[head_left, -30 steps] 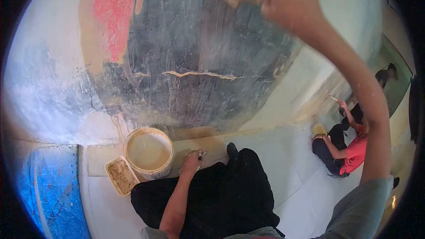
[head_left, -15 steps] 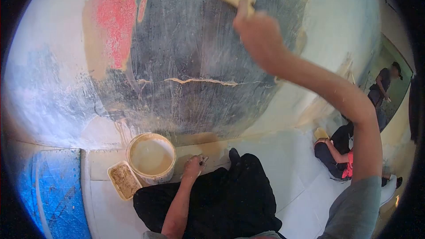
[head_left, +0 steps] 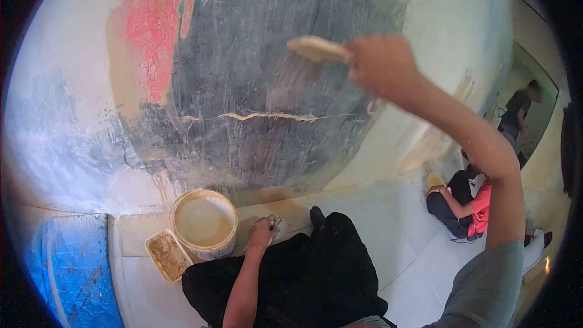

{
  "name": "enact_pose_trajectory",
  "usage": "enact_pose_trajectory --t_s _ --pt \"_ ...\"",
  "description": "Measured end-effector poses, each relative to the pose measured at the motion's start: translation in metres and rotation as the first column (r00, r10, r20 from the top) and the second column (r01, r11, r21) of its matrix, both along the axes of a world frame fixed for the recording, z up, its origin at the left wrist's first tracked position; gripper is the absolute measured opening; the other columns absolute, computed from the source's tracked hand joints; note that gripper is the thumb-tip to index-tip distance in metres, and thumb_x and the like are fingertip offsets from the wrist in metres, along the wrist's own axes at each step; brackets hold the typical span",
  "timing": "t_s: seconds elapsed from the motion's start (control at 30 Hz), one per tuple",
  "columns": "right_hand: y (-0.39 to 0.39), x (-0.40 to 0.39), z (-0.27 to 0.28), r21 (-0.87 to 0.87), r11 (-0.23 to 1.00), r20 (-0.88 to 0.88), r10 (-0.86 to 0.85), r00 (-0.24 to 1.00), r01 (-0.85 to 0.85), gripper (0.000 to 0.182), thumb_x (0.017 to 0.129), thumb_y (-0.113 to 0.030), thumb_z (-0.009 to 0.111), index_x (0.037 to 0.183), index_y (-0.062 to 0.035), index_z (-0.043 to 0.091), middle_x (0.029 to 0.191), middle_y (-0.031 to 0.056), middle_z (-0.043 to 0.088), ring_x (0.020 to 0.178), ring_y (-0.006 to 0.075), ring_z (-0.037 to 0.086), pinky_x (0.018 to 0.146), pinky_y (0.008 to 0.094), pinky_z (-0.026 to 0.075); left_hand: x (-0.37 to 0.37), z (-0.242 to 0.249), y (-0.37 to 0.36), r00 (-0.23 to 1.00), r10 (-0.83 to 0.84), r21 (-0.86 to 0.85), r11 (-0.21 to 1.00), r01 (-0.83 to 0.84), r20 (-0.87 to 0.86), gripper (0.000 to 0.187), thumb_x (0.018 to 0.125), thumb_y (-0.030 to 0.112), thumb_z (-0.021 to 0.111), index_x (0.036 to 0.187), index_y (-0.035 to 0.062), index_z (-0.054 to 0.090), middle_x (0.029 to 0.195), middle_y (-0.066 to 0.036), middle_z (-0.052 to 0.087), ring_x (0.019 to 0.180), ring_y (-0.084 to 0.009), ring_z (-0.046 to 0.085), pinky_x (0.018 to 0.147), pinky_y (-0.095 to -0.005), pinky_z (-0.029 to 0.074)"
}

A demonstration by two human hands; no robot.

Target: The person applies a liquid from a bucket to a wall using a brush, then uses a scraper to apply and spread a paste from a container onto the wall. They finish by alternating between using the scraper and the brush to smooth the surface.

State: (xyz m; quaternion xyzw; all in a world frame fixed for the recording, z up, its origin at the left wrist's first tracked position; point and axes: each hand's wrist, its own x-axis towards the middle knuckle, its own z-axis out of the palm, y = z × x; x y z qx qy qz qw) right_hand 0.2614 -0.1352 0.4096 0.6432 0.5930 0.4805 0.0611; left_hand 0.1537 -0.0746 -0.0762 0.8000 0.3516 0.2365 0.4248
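My right hand point(head_left: 385, 67) is wrapped round the handle of a pale brush point(head_left: 317, 49), held up in front of the dark patch of the wall point(head_left: 243, 42). A thin tan crack line point(head_left: 267, 116) runs across that patch below it. Low down by my knee, my left hand point(head_left: 263, 231) is closed round a small dark and light object point(head_left: 275, 223), too small to name. To its left stands a round bucket point(head_left: 232, 238) of cloudy liquid, with a small rectangular tub point(head_left: 169, 257) of brownish material beside it.
A blue covering point(head_left: 79, 273) lies at the lower left. On the right, a person in red point(head_left: 480, 206) sits on the floor holding something yellowish. Farther back, another person in dark clothes point(head_left: 516, 112) stands by a greenish panel.
My right hand has come down and slightly right with the brush, which now lies more level. The far person has bent forward. My view has shifted slightly; my left hand keeps its grip.
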Motion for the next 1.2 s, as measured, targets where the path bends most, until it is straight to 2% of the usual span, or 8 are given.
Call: enact_pose_trajectory --t_s 0.23,0.3,0.4,0.47,0.7,0.77,0.87,1.2 --pt "0.003 0.019 0.104 0.506 0.862 0.195 -0.096 0.976 -0.016 0.029 0.074 -0.021 0.056 0.101 -0.0129 0.064 0.071 0.0147 0.065 0.069 0.0337 0.064 0.062 0.0451 0.051 0.017 0.003 0.004 0.997 -0.005 0.089 0.996 0.012 -0.083 0.030 0.075 0.016 0.067 0.104 0.0128 0.062 0.090 -0.016 0.063 0.088 -0.0339 0.062 0.076 -0.0428 0.049" --pt "0.018 0.027 0.114 0.539 0.842 0.175 -0.124 0.977 0.011 0.032 0.077 -0.016 0.057 0.106 -0.0012 0.062 0.062 0.0127 0.061 0.055 0.0263 0.061 0.050 0.0372 0.046 0.018 0.002 0.010 0.994 -0.012 0.094 0.995 0.022 -0.110 0.029 0.075 0.017 0.067 0.104 0.0131 0.062 0.090 -0.016 0.063 0.089 -0.0330 0.062 0.077 -0.0427 0.049" --pt "0.040 0.053 0.082 0.459 0.860 0.245 0.118 0.962 -0.222 0.035 0.075 -0.017 0.056 0.108 -0.0050 0.058 0.069 0.0157 0.064 0.067 0.0323 0.065 0.058 0.0442 0.051 0.016 -0.007 0.015 0.984 -0.029 0.173 0.983 0.059 -0.176 0.030 0.075 0.017 0.068 0.105 0.0136 0.061 0.090 -0.015 0.063 0.089 -0.0324 0.062 0.078 -0.0432 0.048" --pt "0.047 0.043 0.042 0.452 0.880 0.171 0.075 0.982 -0.146 0.022 0.075 -0.011 0.058 0.091 0.0045 0.058 0.063 0.0182 0.061 0.063 0.0305 0.065 0.048 0.0374 0.050 0.013 0.002 0.016 0.983 -0.015 0.121 0.992 0.038 -0.184 0.031 0.075 0.017 0.068 0.105 0.0134 0.061 0.091 -0.015 0.063 0.089 -0.0324 0.062 0.078 -0.0434 0.048" --pt "0.017 0.023 -0.128 0.285 0.954 0.216 -0.164 0.963 0.098 0.045 0.076 -0.008 0.055 0.118 0.0082 0.050 0.061 0.0140 0.060 0.057 0.0260 0.063 0.047 0.0338 0.050 0.007 -0.003 0.019 0.984 0.009 0.082 0.997 0.006 -0.176 0.032 0.076 0.019 0.068 0.106 0.0126 0.060 0.090 -0.014 0.063 0.091 -0.0323 0.062 0.078 -0.0434 0.048" --pt "-0.009 0.018 -0.129 -0.066 0.997 -0.192 0.032 0.981 -0.046 0.046 0.075 -0.011 0.057 0.118 0.0048 0.053 0.062 0.0143 0.061 0.059 0.0279 0.063 0.049 0.0358 0.049 0.006 -0.004 0.016 0.988 0.037 0.114 0.993 -0.021 -0.147 0.031 0.076 0.019 0.068 0.106 0.0127 0.060 0.091 -0.015 0.063 0.091 -0.0322 0.062 0.078 -0.0434 0.048" --pt "-0.020 0.025 -0.107 -0.169 0.985 -0.234 -0.002 0.972 -0.039 0.045 0.073 -0.015 0.059 0.116 -0.0032 0.059 0.065 0.0140 0.063 0.060 0.0298 0.064 0.053 0.0399 0.049 0.015 -0.022 0.023 0.992 0.045 0.126 0.992 -0.031 -0.114 0.030 0.077 0.020 0.067 0.105 0.0130 0.060 0.092 -0.015 0.062 0.090 -0.0320 0.061 0.077 -0.0434 0.048" --pt "-0.012 0.019 0.016 0.176 0.981 -0.051 -0.071 0.996 0.079 0.037 0.074 -0.019 0.056 0.110 -0.0209 0.065 0.068 0.0134 0.064 0.064 0.0316 0.064 0.058 0.0435 0.051 0.009 0.000 0.013 0.994 0.061 0.132 0.990 -0.050 -0.087 0.028 0.076 0.020 0.065 0.102 0.0131 0.059 0.091 -0.013 0.059 0.087 -0.0318 0.060 0.075 -0.0434 0.048"
